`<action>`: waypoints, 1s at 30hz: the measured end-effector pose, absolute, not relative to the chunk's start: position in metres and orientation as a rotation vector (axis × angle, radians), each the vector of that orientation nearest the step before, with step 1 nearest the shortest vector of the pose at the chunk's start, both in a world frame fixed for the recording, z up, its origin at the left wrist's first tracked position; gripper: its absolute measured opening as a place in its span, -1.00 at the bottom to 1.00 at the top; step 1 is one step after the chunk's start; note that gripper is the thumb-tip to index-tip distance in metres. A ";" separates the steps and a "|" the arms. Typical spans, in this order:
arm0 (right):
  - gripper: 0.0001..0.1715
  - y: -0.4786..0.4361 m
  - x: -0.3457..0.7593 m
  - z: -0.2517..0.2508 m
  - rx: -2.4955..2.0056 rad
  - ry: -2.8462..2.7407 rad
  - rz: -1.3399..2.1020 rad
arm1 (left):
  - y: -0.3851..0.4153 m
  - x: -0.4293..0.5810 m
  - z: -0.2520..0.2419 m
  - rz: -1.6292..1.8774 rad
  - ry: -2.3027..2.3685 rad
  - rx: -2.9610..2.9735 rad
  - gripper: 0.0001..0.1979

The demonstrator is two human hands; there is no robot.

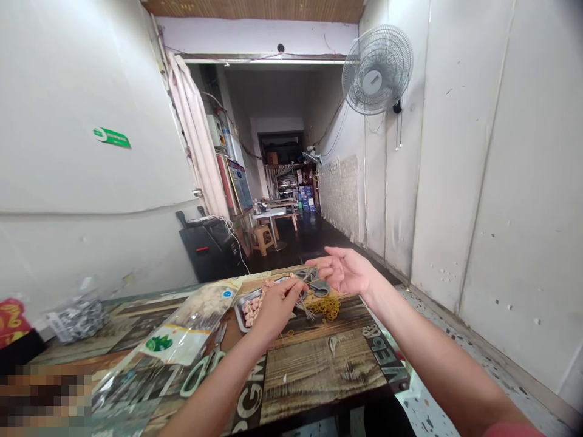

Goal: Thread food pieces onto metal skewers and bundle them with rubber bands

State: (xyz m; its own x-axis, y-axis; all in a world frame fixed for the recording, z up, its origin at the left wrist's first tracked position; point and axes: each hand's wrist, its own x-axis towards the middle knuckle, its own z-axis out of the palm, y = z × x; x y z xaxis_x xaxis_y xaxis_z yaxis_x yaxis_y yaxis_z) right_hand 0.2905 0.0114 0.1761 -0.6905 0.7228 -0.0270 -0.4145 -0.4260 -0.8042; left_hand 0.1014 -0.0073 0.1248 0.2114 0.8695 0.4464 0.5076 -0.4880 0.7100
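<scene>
Over the tray's right side is my left hand point(277, 303), its thumb and fingers pinched on thin skewers point(310, 314) that stick out past the fingertips. My right hand point(344, 270) is just to the right, palm turned up, fingers apart and partly curled; I see nothing gripped in it. A metal tray point(240, 317) with small pale pink meat pieces point(251, 311) is partly hidden behind my left hand. Yellow rubber bands point(327, 308) lie in a heap below my right hand. A grey object point(321, 287) lies behind them, partly covered.
Green-handled scissors point(198, 373) and a clear plastic package point(182, 331) lie left of the tray on the wood-patterned table point(314, 376). A bag of grey items point(79, 318) is farther left. Beyond the table are a black case point(209, 249), a stool point(263, 238) and a wall fan point(377, 70).
</scene>
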 end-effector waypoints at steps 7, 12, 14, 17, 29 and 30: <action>-0.81 -0.030 0.256 0.148 -0.669 -1.889 1.072 | -0.005 0.087 0.150 1.212 1.229 1.859 -0.61; -0.69 -0.001 0.266 0.107 -0.575 -1.281 1.628 | -0.014 0.091 0.146 1.192 0.951 1.599 -0.62; -0.67 0.006 0.270 0.106 -0.394 -1.085 1.819 | -0.012 0.097 0.139 1.243 0.981 1.578 -0.67; -0.68 0.000 0.273 0.113 -0.181 -0.841 1.936 | -0.008 0.104 0.135 1.288 1.026 1.599 -0.66; -0.32 0.004 0.296 0.172 -0.568 -1.477 1.948 | -0.012 0.100 0.136 1.172 1.534 2.414 -0.72; -0.38 0.001 0.291 0.177 -0.684 -1.639 1.820 | -0.011 0.100 0.136 1.131 1.575 2.442 -0.73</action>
State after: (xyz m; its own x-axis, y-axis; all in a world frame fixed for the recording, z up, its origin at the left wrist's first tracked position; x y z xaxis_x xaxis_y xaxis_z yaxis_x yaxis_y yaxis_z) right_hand 0.2908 0.0006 0.1770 -0.6937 0.7201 0.0118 -0.0869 -0.0674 -0.9939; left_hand 0.1003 -0.0109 0.1360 0.2271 0.7995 0.5561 0.7826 -0.4896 0.3844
